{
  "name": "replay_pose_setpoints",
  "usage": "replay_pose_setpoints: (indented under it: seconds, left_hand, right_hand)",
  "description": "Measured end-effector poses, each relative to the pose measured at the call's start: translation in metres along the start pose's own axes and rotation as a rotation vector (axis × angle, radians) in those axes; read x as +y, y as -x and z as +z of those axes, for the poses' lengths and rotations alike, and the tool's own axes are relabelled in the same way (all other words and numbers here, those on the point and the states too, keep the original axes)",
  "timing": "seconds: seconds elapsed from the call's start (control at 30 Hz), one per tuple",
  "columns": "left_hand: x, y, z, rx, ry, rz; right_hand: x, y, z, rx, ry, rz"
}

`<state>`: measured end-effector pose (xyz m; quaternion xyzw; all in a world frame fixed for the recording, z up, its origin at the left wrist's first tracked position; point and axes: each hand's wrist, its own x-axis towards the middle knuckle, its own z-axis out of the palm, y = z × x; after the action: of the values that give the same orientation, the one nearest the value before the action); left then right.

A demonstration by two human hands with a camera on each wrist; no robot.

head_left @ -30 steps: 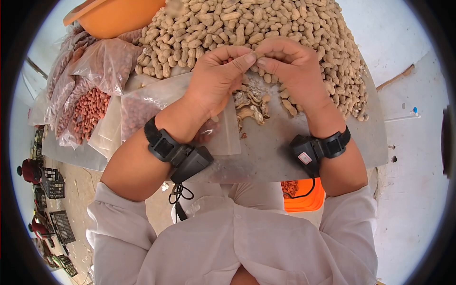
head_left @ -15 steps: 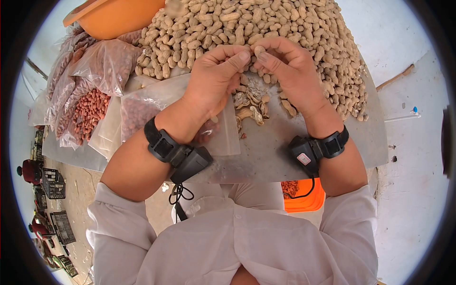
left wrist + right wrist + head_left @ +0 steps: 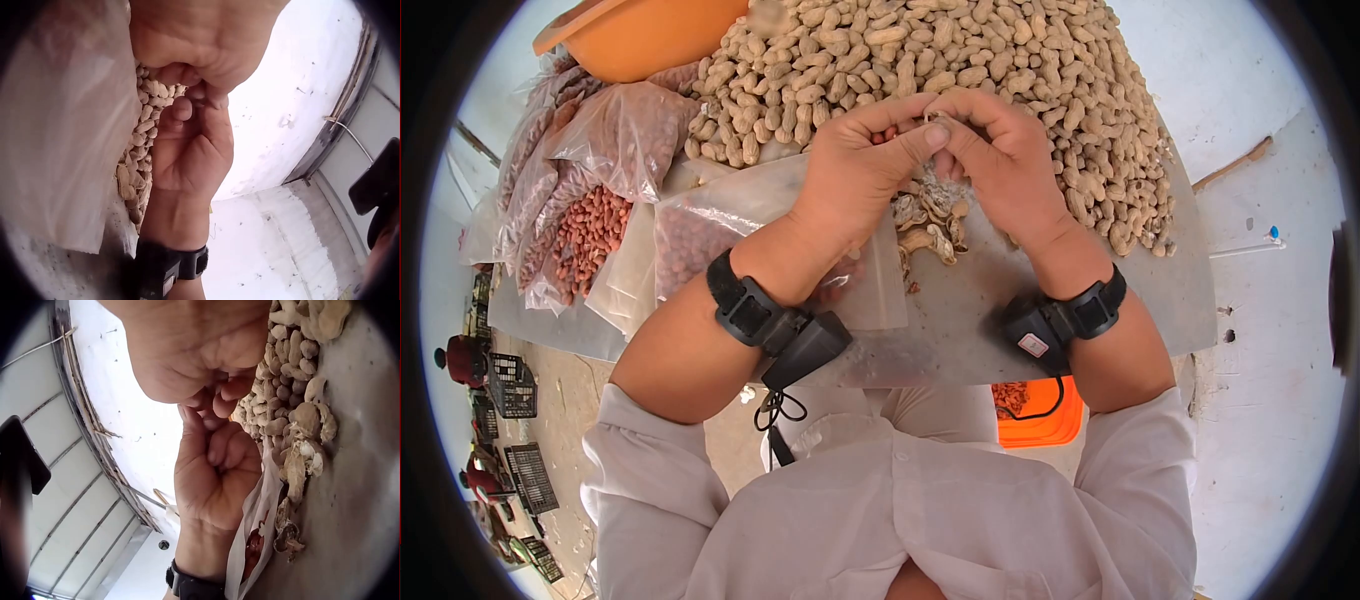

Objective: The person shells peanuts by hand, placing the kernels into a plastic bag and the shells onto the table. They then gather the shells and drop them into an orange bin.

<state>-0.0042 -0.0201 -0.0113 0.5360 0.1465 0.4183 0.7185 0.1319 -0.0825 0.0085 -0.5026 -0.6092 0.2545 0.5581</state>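
My left hand [image 3: 855,165] and right hand [image 3: 1008,165] meet at the fingertips in front of the peanut pile [image 3: 960,50]. Between their thumbs and forefingers they pinch a peanut [image 3: 936,116], mostly covered by the fingers. Red kernels [image 3: 885,134] show in the curl of the left hand's fingers. Broken peanut shells [image 3: 930,225] lie on the table [image 3: 960,320] just below the hands. In the right wrist view the left hand [image 3: 215,469] has its fingers curled inward, and the same shells [image 3: 297,465] lie beside it.
A clear plastic bag [image 3: 700,225] of red kernels lies under the left forearm. More bags [image 3: 615,135] of kernels are heaped at the left, below an orange basin [image 3: 640,40]. An orange container [image 3: 1045,415] stands below the table's near edge. Black crates [image 3: 530,475] stand on the floor.
Half a second ago the peanut showed whole at the right fingertips; now fingers cover most of it. The right hand has shifted slightly left and down, and red kernels have become visible in the left hand.
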Motion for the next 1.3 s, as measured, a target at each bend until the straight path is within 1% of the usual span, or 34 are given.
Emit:
replay_pose_setpoints:
  seconds: [0.07, 0.13, 0.17, 0.27, 0.37, 0.47, 0.57, 0.67, 0.77, 0.87, 0.97, 1.07, 1.13, 1.23, 1.3]
  left_hand:
    - [-0.001, 0.0, 0.0, 0.032, 0.074, -0.028]
    - [0.002, -0.001, 0.003, 0.077, 0.144, -0.074]
    - [0.002, -0.001, 0.001, 0.048, 0.159, -0.085]
    - [0.0, -0.003, -0.007, -0.019, 0.201, -0.113]
    - [0.0, -0.003, -0.008, -0.014, 0.223, -0.133]
    - [0.0, -0.003, -0.006, 0.017, 0.212, -0.15]
    - [0.0, -0.003, -0.007, 0.006, 0.196, -0.166]
    - [0.001, -0.004, -0.006, 0.003, 0.217, -0.191]
    - [0.001, -0.005, -0.009, -0.009, 0.256, -0.238]
    - [0.003, -0.006, -0.009, -0.006, 0.325, -0.31]
    - [0.005, -0.007, -0.011, -0.02, 0.434, -0.38]
    - [0.006, -0.007, -0.012, -0.047, 0.492, -0.421]
    - [0.008, -0.006, -0.011, -0.058, 0.496, -0.435]
    - [0.006, -0.007, -0.01, -0.062, 0.389, -0.406]
    - [0.006, -0.005, -0.01, -0.056, 0.396, -0.396]
  right_hand:
    - [0.002, 0.0, 0.002, 0.072, -0.027, -0.059]
    - [0.009, -0.004, -0.002, 0.116, 0.127, -0.249]
    - [0.011, -0.005, -0.004, 0.138, 0.203, -0.343]
    - [0.002, -0.002, -0.005, 0.054, -0.021, -0.131]
    - [0.004, -0.003, -0.002, 0.068, -0.167, -0.041]
    - [0.006, -0.002, -0.001, 0.091, -0.412, 0.064]
    - [0.007, -0.002, -0.001, 0.101, -0.432, 0.085]
    - [0.005, -0.002, 0.0, 0.102, -0.406, 0.073]
    - [0.0, -0.002, -0.003, 0.023, -0.059, -0.162]
    - [0.003, -0.003, -0.004, -0.004, 0.154, -0.341]
    - [0.004, -0.005, -0.005, 0.018, 0.317, -0.46]
    - [0.003, -0.004, -0.005, 0.019, 0.329, -0.477]
    - [0.002, -0.003, -0.005, 0.007, 0.262, -0.401]
    - [0.005, -0.002, -0.005, 0.001, 0.15, -0.287]
    - [0.006, -0.001, -0.007, -0.011, 0.102, -0.235]
